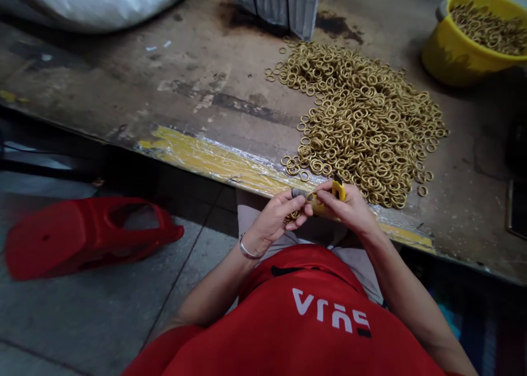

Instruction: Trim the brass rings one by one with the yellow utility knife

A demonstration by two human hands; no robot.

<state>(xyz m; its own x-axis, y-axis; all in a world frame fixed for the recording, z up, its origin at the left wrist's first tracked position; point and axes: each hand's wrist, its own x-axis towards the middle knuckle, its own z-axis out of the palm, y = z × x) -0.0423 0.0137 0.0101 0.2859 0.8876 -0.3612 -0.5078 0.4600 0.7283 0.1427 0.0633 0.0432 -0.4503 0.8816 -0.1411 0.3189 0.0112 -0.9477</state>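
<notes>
At the table's front edge my two hands meet. My left hand [276,217] is closed, with several gold-coloured rings [292,217] in its curled fingers and a grey wrap on one fingertip. Between the fingertips of both hands sits a single ring [309,197], partly hidden. My right hand [356,208] is closed on a small yellow tool [338,190] with a dark tip; its exact kind is unclear. Just beyond the hands, a large pile of the same rings [366,123] spreads over the worn table [197,63].
A yellow bucket [461,57] full of rings stands at the back right. At the back are a grey ridged panel with a black wire frame [280,5] and a white sack [99,3]. A red plastic stool [82,233] lies on the floor at left. Yellow tape [206,156] covers the table's edge.
</notes>
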